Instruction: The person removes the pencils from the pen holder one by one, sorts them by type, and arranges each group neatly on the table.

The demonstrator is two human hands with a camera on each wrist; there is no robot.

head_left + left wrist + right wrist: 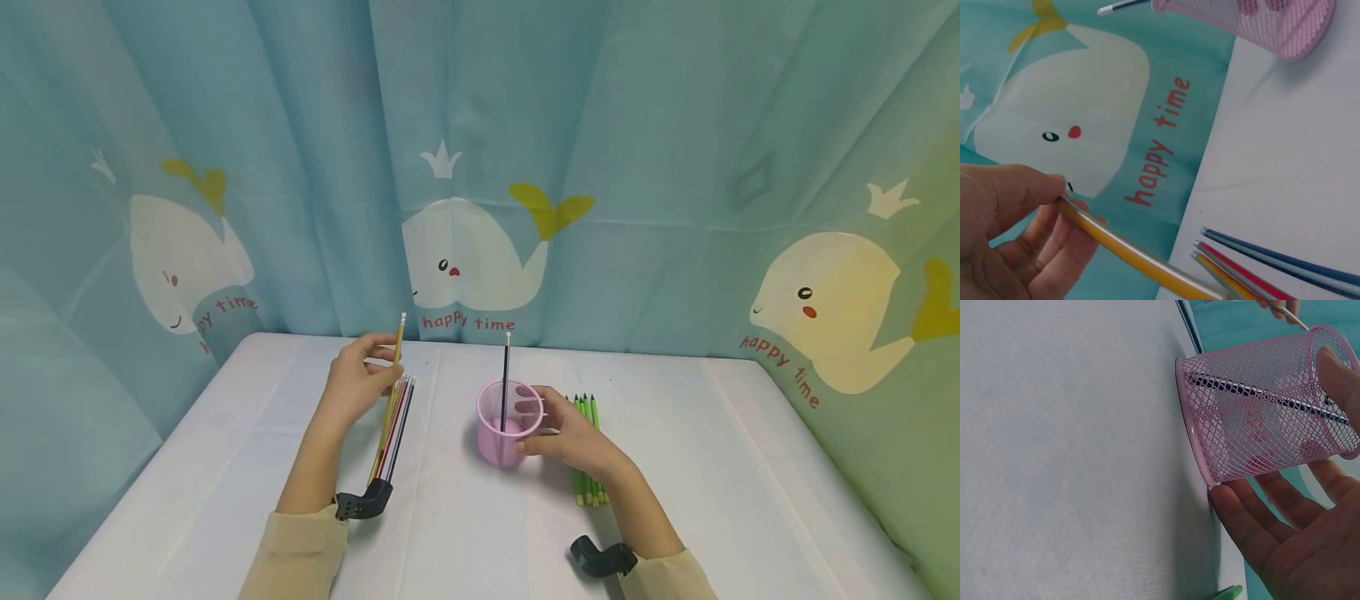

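Note:
Between thumb and fingertips, my left hand (362, 382) pinches a yellow pencil (399, 340), its white-tipped end up. The left wrist view shows this pencil (1130, 251) slanting down from the fingertips. Below it on the white table lie more pencils (405, 421), among them dark blue, red and yellow ones. My right hand (576, 435) holds a pink mesh pen cup (489, 442) from its right side, thumb near the rim and fingers around the wall. The cup is upright, and one dark pencil (506, 362) leans inside it, visible through the mesh.
Several green pencils (592, 411) lie on the white table (697, 467) to the right of the cup, partly hidden under my right hand. A blue curtain (652, 275) with whale prints hangs at the table's back edge.

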